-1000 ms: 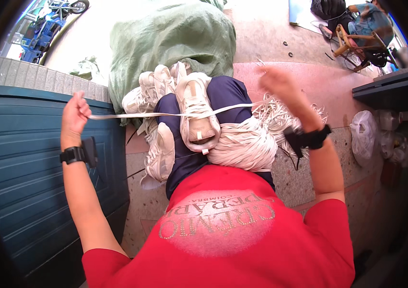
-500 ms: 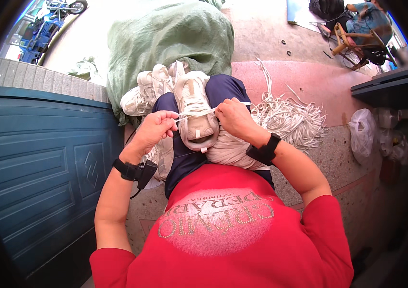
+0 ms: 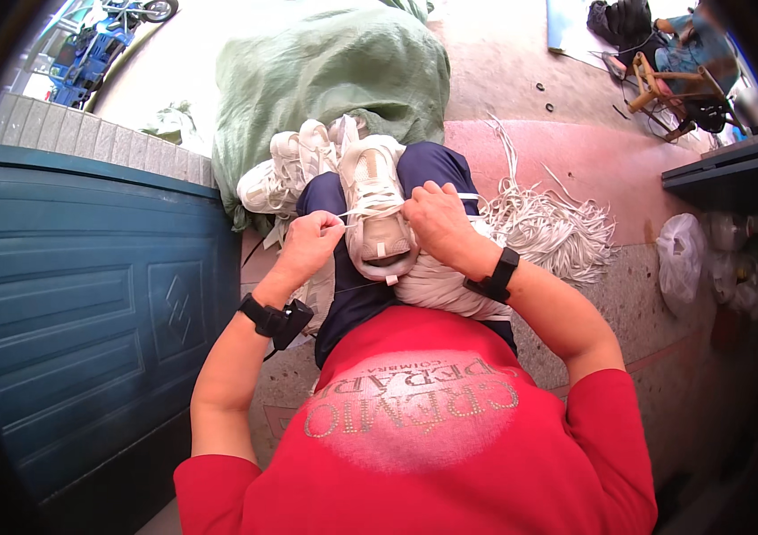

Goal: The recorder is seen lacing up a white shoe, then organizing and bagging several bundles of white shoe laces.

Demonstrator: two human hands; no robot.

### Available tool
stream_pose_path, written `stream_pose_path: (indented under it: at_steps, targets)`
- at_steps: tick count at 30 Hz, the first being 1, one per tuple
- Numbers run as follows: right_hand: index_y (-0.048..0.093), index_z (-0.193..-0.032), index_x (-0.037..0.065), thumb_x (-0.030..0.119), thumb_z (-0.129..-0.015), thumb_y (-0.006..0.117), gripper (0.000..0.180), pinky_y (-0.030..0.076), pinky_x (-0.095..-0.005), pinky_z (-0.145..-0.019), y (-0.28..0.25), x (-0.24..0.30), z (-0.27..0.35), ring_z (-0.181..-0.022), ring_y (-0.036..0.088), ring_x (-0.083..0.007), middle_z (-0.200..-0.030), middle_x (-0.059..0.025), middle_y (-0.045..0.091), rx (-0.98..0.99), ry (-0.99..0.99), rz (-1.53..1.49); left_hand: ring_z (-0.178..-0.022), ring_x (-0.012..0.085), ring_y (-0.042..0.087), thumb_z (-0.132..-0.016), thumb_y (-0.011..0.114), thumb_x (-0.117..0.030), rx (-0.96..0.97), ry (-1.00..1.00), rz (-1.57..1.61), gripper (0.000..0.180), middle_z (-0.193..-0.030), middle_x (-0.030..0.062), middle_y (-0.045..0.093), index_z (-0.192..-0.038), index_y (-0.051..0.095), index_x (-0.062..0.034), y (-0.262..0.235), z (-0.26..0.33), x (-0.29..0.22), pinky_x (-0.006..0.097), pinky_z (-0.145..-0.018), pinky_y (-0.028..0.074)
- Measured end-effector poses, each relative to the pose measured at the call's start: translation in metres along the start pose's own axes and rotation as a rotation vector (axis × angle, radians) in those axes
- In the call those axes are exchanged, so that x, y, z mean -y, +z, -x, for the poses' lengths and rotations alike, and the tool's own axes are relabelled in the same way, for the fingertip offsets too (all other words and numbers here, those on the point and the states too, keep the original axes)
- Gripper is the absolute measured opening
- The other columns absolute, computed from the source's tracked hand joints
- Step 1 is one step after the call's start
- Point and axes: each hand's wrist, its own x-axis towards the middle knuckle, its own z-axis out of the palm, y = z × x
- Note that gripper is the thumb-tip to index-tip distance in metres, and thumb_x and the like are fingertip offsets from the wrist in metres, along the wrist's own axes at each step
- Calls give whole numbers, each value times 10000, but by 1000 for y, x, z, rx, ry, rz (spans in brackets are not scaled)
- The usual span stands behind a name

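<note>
— Starting from the left of my feed: what have you got?

— A panelled blue metal door (image 3: 85,303), then a pile of pale cream sneakers (image 3: 285,169) leaning on a big green cloth sack (image 3: 334,71). Next comes my left hand (image 3: 312,242), fingers pressed together, pinching the left run of a thin white shoelace (image 3: 363,212).

— And the shoe itself?

— The cream-white lace-up sneaker (image 3: 377,209) lies on the lap, on the dark blue trousers (image 3: 352,294), between the two hands. Its long axis runs away from me, toe far, heel tab near my chest. The lace crosses it sideways over the eyelets, so each hand pulls outward across that axis.

— Right side?

— My right hand (image 3: 437,223) is curled, fingertips closed on the other end of the lace, just beside the sneaker's right edge and touching it, I think. It sits a bit closer to the shoe than the left hand does. Beneath it a bundle of white laces (image 3: 450,290) rests on the thigh.

— Further right?

— A loose heap of white laces (image 3: 548,227) on the pink floor, then a white plastic bag (image 3: 682,259) near a dark shelf (image 3: 722,174).
</note>
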Motion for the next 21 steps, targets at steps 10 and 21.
stream_pose_path:
  at_steps: [10, 21]
  targets:
    - [592, -653, 93, 104, -618, 573, 41, 340, -340, -664, 2, 2, 1, -758, 490, -199, -708, -41, 524, -15, 43, -31, -651, 284, 545, -733, 509, -117, -133, 532, -585, 74, -648, 109, 546, -700, 530, -54, 13, -3, -12, 402, -566, 392]
    - [597, -704, 92, 155, -716, 549, 80, 341, -348, -662, -7, 2, 1, -772, 477, -215, -724, -46, 506, 17, 114, -35, -734, 235, 493, -716, 579, -168, -134, 550, -873, 116, -733, 64, 545, -753, 551, -62, 15, 2, -34, 352, -629, 350]
